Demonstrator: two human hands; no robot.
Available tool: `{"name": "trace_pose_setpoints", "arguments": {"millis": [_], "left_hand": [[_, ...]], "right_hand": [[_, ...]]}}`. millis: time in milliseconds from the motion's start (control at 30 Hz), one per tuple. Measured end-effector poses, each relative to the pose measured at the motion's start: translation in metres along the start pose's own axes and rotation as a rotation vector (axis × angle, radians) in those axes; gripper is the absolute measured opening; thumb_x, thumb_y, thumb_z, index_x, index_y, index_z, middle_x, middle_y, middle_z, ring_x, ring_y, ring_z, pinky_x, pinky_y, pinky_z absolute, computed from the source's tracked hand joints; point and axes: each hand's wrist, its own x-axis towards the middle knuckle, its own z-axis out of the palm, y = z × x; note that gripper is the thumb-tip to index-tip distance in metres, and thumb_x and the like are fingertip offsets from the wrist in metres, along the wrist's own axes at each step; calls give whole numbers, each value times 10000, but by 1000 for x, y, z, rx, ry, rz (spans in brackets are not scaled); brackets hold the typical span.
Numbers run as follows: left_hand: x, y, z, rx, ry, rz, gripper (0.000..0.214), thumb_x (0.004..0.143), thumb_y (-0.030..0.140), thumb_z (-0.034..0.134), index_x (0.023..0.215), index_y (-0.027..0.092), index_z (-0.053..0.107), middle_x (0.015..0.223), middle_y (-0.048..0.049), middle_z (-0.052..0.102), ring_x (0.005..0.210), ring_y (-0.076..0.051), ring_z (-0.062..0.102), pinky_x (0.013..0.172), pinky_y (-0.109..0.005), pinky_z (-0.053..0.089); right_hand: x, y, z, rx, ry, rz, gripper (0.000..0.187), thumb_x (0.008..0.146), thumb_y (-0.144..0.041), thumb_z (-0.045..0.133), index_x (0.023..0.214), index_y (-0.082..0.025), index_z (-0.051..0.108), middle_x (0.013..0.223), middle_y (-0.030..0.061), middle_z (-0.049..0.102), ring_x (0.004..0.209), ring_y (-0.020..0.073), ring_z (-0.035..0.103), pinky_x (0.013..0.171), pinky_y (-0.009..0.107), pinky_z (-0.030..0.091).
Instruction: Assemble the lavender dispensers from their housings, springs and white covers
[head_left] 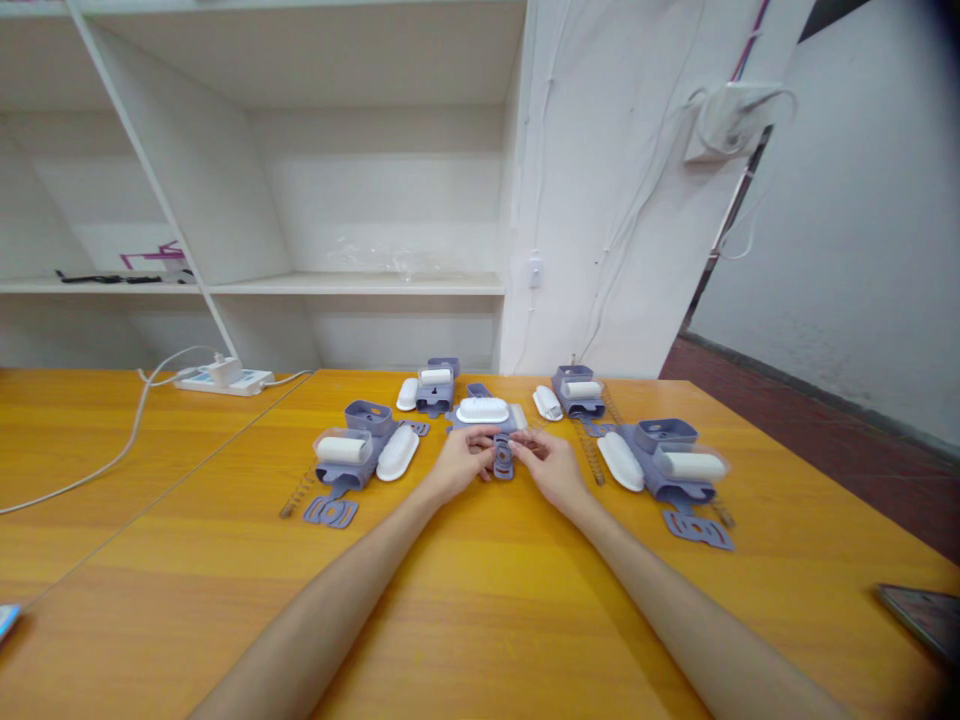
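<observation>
In the middle of the table, my left hand (459,462) and my right hand (553,468) pinch a small grey-purple plastic plate (503,458) with curved slots, one at each side. Just behind it sits a white oval bristled piece (482,409) on grey-purple plastic parts, partly hidden by my fingers. To the left lies a grey-purple housing (346,472) with a white roller (343,450), a white oval piece (397,453) and a slotted plate (330,512). A similar group with a housing (660,485) and a slotted plate (697,530) lies to the right.
Two more such sets, with a housing (433,403) and another housing (583,408), stand farther back. Coil springs (591,455) lie among the parts. A power strip (225,378) is at back left, a phone (922,612) at the right edge. White shelves (360,284) rise behind.
</observation>
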Motion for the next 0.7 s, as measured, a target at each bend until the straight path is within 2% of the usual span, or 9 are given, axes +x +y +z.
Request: {"name": "trace_pose_setpoints", "arguments": {"millis": [100, 267, 467, 600, 700], "left_hand": [[0, 1, 0, 2, 0, 13, 496, 673, 335, 689, 1096, 109, 559, 778, -59, 638, 511, -109, 590, 411, -200, 473], [0, 0, 1, -11, 17, 31, 482, 691, 297, 673, 1117, 110, 549, 809, -70, 634, 576, -130, 611, 442, -220, 506], [1, -3, -1, 17, 61, 22, 457, 710, 237, 633, 1130, 87, 535, 792, -68, 621, 543, -122, 595, 428, -234, 511], [1, -2, -1, 44, 38, 27, 454, 711, 234, 628, 1131, 84, 541, 781, -68, 627, 497, -97, 564, 402, -204, 480], [0, 0, -1, 50, 9, 26, 470, 710, 257, 634, 1138, 83, 542, 765, -65, 631, 474, -88, 552, 384, -186, 451]], "right_hand": [[-2, -4, -1, -56, -23, -24, 254, 770, -358, 571, 920, -184, 679, 880, 59, 697, 756, 201, 641, 680, 322, 514], [-3, -7, -2, -61, -34, -16, 338, 778, -313, 560, 1089, -191, 609, 832, 43, 691, 702, 182, 639, 643, 298, 513], [-6, -10, -1, -117, -78, -108, 237, 751, -284, 586, 958, -193, 654, 879, 52, 694, 773, 191, 644, 710, 311, 509], [-6, -9, 0, -104, -104, -103, 339, 685, -250, 657, 1018, -197, 626, 887, 37, 685, 763, 180, 636, 700, 302, 505], [-2, -4, 0, -119, -100, -88, 314, 659, -242, 684, 966, -197, 635, 904, 34, 671, 812, 183, 623, 740, 311, 490]]}}
